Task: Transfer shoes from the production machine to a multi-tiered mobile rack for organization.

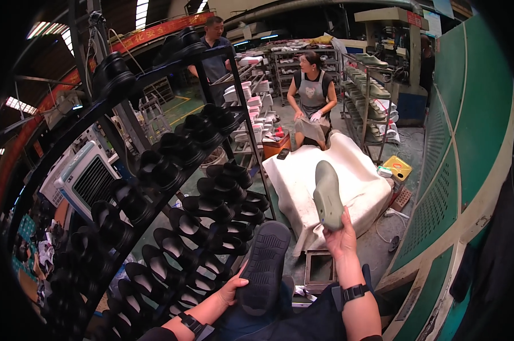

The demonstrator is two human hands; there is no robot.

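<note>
My left hand (232, 288) is closed on the side of a black shoe (264, 264), whose ridged sole is turned toward me, so its upper is hidden. Held upright in my right hand (341, 237) is a grey-green shoe last (328, 193) with small holes near the gripped end. The last shows against a table draped in white cloth (291, 170). Both hands are raised in front of my body, apart from each other, with a dark strap on each wrist.
At left stands a dark rack (180, 190) with rows of black shoes. One person (313, 94) sits beyond the cloth-covered table; another (214, 48) stands behind the rack. A shelf of lasts (371, 108) is farther back. Green machine panels (467, 113) line the right, near a yellow container (397, 168).
</note>
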